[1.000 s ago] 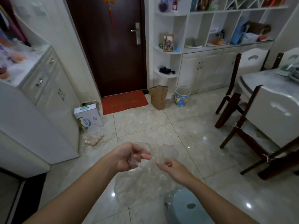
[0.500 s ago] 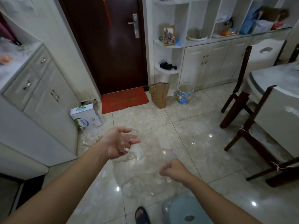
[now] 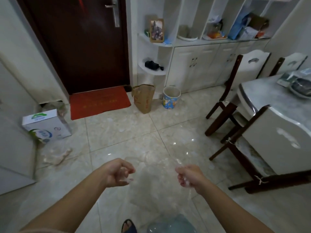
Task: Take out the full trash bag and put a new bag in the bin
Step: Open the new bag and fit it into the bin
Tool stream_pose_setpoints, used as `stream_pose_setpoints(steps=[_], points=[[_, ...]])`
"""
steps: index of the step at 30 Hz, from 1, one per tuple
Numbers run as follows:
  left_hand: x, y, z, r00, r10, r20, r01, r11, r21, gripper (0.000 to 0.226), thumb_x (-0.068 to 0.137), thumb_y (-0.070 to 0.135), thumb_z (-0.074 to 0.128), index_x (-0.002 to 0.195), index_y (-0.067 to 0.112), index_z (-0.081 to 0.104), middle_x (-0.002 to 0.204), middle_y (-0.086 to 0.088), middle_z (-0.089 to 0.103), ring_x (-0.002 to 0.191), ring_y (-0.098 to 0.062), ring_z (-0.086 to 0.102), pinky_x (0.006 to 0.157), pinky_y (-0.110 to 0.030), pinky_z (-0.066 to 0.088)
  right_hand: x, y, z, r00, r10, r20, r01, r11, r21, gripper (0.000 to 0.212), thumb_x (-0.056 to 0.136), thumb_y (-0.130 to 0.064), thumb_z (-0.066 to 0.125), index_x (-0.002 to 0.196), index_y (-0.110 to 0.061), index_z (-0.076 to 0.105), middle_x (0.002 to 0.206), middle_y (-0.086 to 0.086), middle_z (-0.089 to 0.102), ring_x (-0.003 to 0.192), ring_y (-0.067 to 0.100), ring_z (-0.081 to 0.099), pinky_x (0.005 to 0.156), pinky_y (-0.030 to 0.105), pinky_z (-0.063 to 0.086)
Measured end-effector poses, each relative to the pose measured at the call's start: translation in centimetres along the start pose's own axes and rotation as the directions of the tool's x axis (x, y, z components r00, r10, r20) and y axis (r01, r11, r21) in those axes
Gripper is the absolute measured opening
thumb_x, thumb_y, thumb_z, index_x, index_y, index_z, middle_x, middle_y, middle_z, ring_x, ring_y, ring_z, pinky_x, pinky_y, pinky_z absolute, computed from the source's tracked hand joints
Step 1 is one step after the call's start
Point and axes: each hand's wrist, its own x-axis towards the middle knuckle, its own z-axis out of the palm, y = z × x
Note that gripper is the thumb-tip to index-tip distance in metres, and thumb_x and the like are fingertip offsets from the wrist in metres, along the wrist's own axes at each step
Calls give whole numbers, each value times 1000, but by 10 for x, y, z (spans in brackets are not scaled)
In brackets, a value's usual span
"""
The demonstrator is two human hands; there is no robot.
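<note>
Both hands closed on one item: a clear, thin plastic bag point(image 3: 151, 187), pinched at its upper rim by the left hand point(image 3: 117, 174) and the right hand point(image 3: 189, 176), the two held apart so that the film is spread between them and hangs down toward the floor point(image 3: 127, 132). Bag material: transparent, nearly invisible against the tiles; its lower edge cannot be traced with certainty. Bin point(image 3: 171, 100): small, round, blue with cartoon print, stood well apart from the hands against the white cabinet point(image 3: 193, 68); its mouth is seen pale, and whether a liner is fitted cannot be told. Beside it, a brown paper bag point(image 3: 143, 98), upright, near the red doormat point(image 3: 99, 101). A second clear bag with pale contents point(image 3: 57, 155) is noted on the floor by the left-hand cabinet, below a white carton point(image 3: 47, 126); it is judged possibly to be the removed full bag, though this is not confirmed. Status, as judged: removal appears done; the new bag is being opened out. Outstanding: carrying it to the bin, seating it inside, folding the rim over the edge.
</note>
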Motion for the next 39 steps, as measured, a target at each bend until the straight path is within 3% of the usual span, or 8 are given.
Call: stream_pose_setpoints(steps=[6,10,18,26,29,32,35,39], points=[[32,22,-15,997,-49,-53,44,996,-80,8,85,-2,57,84,5,53,69,-16,64,32,-11,45,39,-19,46,34,-45,6,991,60,-121,-63,998,-24,33,92,-33,64,75,-6,53,50,5,44,36,13,35,43,20,32],[44,26,-24,987,-132,-90,131,991,-18,12,84,14,59,83,2,58,52,-7,54,40,-13,39,43,-18,35,53,-65,8,995,64,-75,-73,989,-132,42,92,-42,61,68,-8,54,48,4,45,36,14,34,42,22,29],[80,45,0,965,-200,-173,178,975,-130,32,79,25,63,56,15,43,44,5,22,34,-13,12,42,-19,19,123,-82,1,992,123,-13,-123,965,-231,31,92,-20,63,66,-12,49,54,4,40,40,14,32,41,18,25],[127,35,59,938,-225,-264,133,937,-323,13,82,21,62,80,8,59,45,3,30,37,-12,26,59,-28,50,189,-93,-11,973,-106,206,217,730,-648,21,77,-10,63,64,-17,48,67,3,51,60,17,50,58,27,38],[131,25,99,927,-218,-305,69,898,-434,13,86,16,59,91,4,63,47,1,38,43,-12,33,57,-28,47,215,-93,-29,951,-62,304,269,653,-707,10,80,-11,60,86,-15,53,84,4,57,71,18,55,62,30,43],[137,13,115,910,-211,-358,23,886,-464,17,87,10,57,102,2,60,53,-3,45,49,-14,39,53,-26,42,228,-88,-37,938,-65,341,309,603,-736,29,85,-16,60,112,-13,49,99,5,58,86,22,61,67,30,49],[148,7,117,904,-216,-369,5,869,-496,17,92,14,52,101,2,60,56,-4,46,50,-15,39,51,-25,35,241,-80,-41,940,-102,325,330,506,-797,40,88,-21,57,125,-12,44,97,2,57,82,20,60,58,25,45],[184,-1,102,900,-235,-366,70,909,-411,26,96,22,47,101,1,62,59,-5,47,53,-16,41,52,-26,32,267,-59,-31,956,-131,263,293,396,-870,39,93,-27,49,129,-11,47,118,6,62,97,21,62,70,26,47]])
